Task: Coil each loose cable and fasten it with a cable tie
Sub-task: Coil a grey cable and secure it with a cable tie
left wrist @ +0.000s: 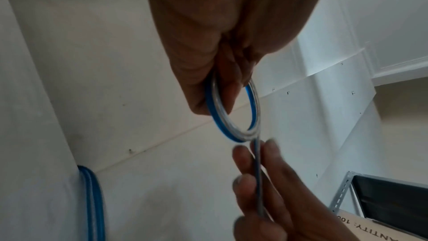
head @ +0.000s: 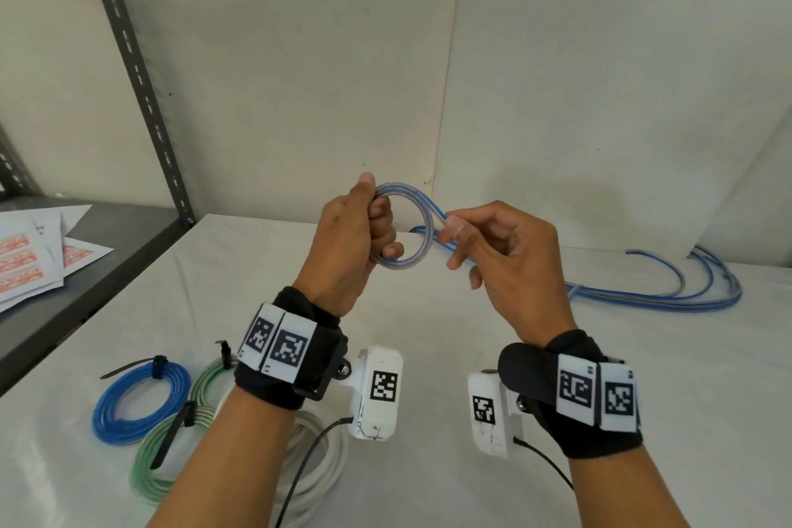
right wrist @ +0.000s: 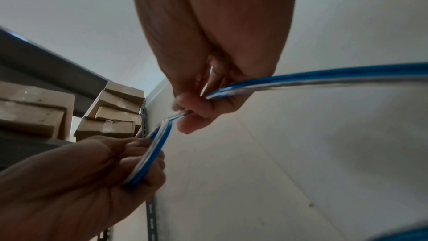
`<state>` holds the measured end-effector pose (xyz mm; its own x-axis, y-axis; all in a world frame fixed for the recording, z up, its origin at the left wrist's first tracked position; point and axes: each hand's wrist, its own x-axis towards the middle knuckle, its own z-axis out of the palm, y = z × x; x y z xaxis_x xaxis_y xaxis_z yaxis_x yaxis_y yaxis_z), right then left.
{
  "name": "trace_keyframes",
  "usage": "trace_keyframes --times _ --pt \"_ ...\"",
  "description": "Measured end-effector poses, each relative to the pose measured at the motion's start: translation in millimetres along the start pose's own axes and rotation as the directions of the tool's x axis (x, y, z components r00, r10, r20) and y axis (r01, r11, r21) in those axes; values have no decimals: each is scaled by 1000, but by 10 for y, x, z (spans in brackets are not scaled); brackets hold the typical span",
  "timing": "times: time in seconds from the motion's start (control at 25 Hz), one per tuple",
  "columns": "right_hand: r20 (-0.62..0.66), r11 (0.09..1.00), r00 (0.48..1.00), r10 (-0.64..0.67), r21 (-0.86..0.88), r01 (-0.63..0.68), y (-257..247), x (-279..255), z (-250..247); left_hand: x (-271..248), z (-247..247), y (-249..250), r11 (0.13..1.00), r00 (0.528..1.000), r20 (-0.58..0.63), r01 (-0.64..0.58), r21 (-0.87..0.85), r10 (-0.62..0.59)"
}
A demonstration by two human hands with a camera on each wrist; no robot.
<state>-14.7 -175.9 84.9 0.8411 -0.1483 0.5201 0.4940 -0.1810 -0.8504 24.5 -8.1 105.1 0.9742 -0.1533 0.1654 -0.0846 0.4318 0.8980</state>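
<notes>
A blue-and-clear flat cable forms a small round coil (head: 418, 227) held up above the table. My left hand (head: 364, 231) grips the coil's left side, fingers curled round its turns; the coil (left wrist: 234, 116) shows the same in the left wrist view. My right hand (head: 484, 244) pinches the cable just right of the coil, and the strand (right wrist: 312, 80) runs off through its fingers. The loose rest of the cable (head: 668, 292) lies in long loops on the table at the right.
Near the table's front left lie tied coils: a blue one (head: 141, 403), two green ones (head: 167, 459) and a white one (head: 325, 463), each with a black tie. A grey shelf (head: 85, 270) with papers stands left. Wall close behind.
</notes>
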Motion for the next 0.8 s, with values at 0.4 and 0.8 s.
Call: trace_keyframes --times 0.4,0.8 --pt "-95 949 981 168 285 -135 -10 -96 288 -52 136 -71 984 993 -80 -92 -152 81" --pt "247 970 969 19 -239 42 -68 -5 -190 -73 -108 -36 768 926 307 -31 640 -218"
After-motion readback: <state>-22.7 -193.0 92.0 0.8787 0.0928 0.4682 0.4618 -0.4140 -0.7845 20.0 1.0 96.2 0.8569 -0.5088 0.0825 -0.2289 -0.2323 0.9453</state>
